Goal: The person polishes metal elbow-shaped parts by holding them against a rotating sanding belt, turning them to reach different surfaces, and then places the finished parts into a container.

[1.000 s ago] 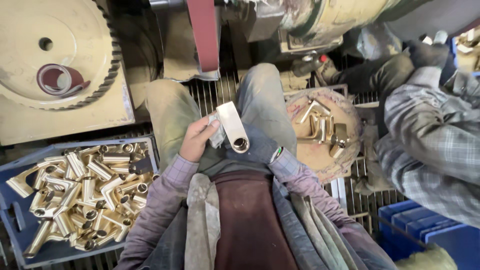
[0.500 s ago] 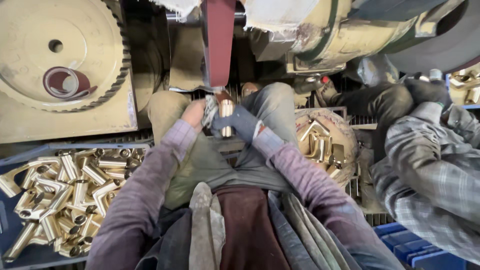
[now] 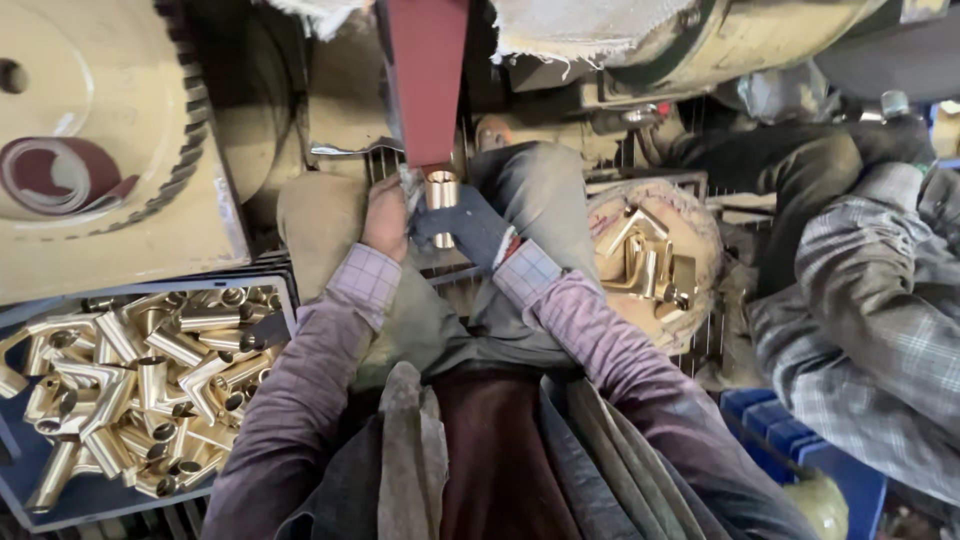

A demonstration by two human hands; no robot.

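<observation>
Landmark: the red sanding belt (image 3: 427, 80), running vertically at top centre.

- Left of the belt: big cream toothed wheel (image 3: 110, 120) with a loop of red abrasive strip (image 3: 55, 175) lying on its face.
- Right of the belt, further out: another person's plaid sleeve (image 3: 880, 330), not the wearer's.
- Below-left of the belt: blue tray (image 3: 60, 495) piled with brass pipe fittings (image 3: 140, 385).
- Below-right of the belt: round basket (image 3: 700, 240) holding a few more brass fittings (image 3: 645, 255).
- Directly at the belt's lower end: one brass tube fitting (image 3: 441, 192), upright, open end up, touching the belt.
- Left hand (image 3: 386, 215), bare, just left of the fitting, fingers closed on it together with a grey rag (image 3: 412, 190).
- Right hand (image 3: 465, 225), in a dark glove, just below-right of the belt end, wrapped around the fitting's lower part.

Both hands clamped on the same piece.
</observation>
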